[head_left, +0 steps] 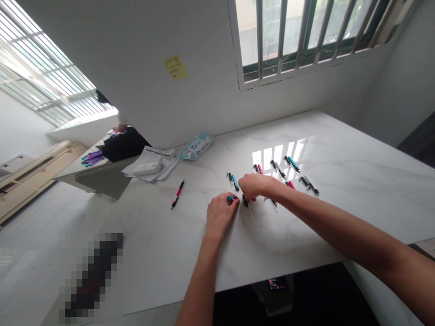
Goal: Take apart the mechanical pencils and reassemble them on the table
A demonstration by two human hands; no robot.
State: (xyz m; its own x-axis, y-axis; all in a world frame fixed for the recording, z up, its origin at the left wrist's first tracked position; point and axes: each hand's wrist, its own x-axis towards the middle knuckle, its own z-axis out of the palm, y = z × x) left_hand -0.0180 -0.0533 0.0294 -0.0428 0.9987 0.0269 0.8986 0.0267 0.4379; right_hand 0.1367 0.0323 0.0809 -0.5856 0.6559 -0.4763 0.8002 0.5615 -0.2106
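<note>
My left hand (220,210) rests on the white marbled table (272,246), its fingers closed round a small teal pen part (230,198). Close beside it, my right hand (254,185) is bent down to the tabletop with its fingers drawn together; whatever is in them is hidden. Just below the right fingers lie a black pen part (245,201) and a thin white refill (250,212). Around the hands are groups of pen pieces, among them a teal barrel (235,182) behind and another teal barrel (293,164) at the back right. My right forearm partly covers some red pieces (291,184).
A red and black pen (177,194) lies alone to the left. Farther back are a wipes packet (197,147), papers (163,168) and a white device (147,169). A yellow note (176,67) sticks to the wall. Another person's hand (120,128) shows at the far left.
</note>
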